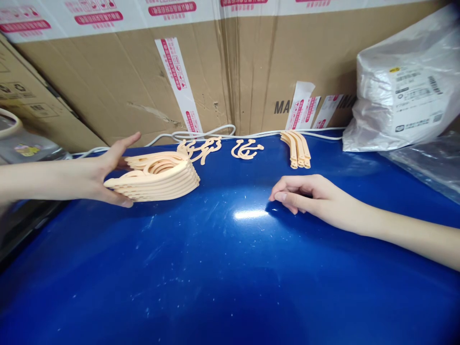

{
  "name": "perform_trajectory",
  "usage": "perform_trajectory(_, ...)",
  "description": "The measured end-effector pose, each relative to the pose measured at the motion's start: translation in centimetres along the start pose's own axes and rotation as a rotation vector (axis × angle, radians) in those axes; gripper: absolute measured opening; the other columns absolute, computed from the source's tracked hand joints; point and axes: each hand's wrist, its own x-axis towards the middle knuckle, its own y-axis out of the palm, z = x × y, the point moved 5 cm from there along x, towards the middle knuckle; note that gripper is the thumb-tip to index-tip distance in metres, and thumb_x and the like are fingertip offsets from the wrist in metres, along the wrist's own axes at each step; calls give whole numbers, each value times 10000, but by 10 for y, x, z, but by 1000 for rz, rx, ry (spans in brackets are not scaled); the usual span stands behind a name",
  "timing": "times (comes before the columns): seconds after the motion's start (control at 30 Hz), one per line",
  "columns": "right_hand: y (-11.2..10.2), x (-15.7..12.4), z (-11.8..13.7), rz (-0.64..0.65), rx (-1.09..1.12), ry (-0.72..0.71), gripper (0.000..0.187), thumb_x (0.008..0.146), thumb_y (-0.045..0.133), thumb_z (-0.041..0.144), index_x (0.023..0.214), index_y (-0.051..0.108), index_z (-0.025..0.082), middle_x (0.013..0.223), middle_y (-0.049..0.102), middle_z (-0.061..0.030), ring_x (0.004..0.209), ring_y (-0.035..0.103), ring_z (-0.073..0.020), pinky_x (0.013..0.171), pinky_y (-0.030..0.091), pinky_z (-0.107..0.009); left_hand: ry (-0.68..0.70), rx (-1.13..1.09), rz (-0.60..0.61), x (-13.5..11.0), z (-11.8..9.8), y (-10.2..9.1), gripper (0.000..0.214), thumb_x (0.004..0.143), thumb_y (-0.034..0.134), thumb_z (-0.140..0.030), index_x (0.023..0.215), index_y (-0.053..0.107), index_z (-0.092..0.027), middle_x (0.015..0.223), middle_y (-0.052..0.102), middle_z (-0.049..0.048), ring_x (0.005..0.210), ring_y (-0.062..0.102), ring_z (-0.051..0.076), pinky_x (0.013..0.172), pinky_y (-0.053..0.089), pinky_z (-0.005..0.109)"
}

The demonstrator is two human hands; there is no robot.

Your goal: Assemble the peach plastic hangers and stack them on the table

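A neat stack of curved beige plastic pieces (165, 184) with an oval opening lies on the blue table (230, 278) at left. My left hand (98, 175) is at the stack's left end, thumb and fingers spread wide around it; some fingers are hidden behind. To the right, my right hand (319, 194) hovers low over the tabletop, fingers curled and thumb against the index finger, with nothing visible in it. Beyond the hands lie a loose heap of beige curved parts (204, 149), several small beige hooks (246, 149) and a bundle of beige curved arms (297, 149).
A large cardboard box (258, 62) walls off the table's back edge, with a white cable (264, 135) along its foot. At back right stands a white plastic-wrapped parcel (406, 91). A clear container (25, 141) is at far left.
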Motion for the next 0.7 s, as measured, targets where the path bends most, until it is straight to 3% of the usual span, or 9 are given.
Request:
perform_trajectory(0.2, 1, 0, -2, 6, 8, 6, 279, 932, 529, 436, 890, 660, 194, 606, 514, 47, 572, 488, -89, 560, 355, -245, 7, 2, -8, 1, 2, 0, 1215, 661, 639, -566, 1509, -106, -116, 1269, 586, 186, 1010, 651, 219, 883, 467, 269)
perform_trajectory(0.57, 0, 0, -1, 1, 1, 0, 288, 931, 522, 438, 882, 661, 190, 604, 520, 42, 569, 486, -94, 557, 351, -253, -16, -34, -4, 0, -3, -1, 1159, 668, 598, -544, 1513, -82, -134, 1213, 630, 124, 1015, 640, 196, 863, 451, 233)
perform_trajectory(0.63, 0, 0, -1, 2, 5, 1, 289, 932, 522, 441, 884, 659, 192, 606, 520, 43, 572, 488, -93, 560, 353, -252, -7, -18, -16, 0, -4, -1, 1158, 660, 601, -539, 1518, -57, -123, 1191, 641, 120, 974, 654, 184, 840, 456, 219)
perform_trajectory(0.7, 0, 0, -1, 4, 8, 2, 287, 934, 524, 443, 885, 657, 194, 607, 517, 46, 573, 487, -90, 560, 351, -248, -19, 48, -111, -1, -6, -6, 1151, 620, 622, -547, 1528, 53, -125, 1127, 677, 90, 907, 672, 160, 800, 463, 190)
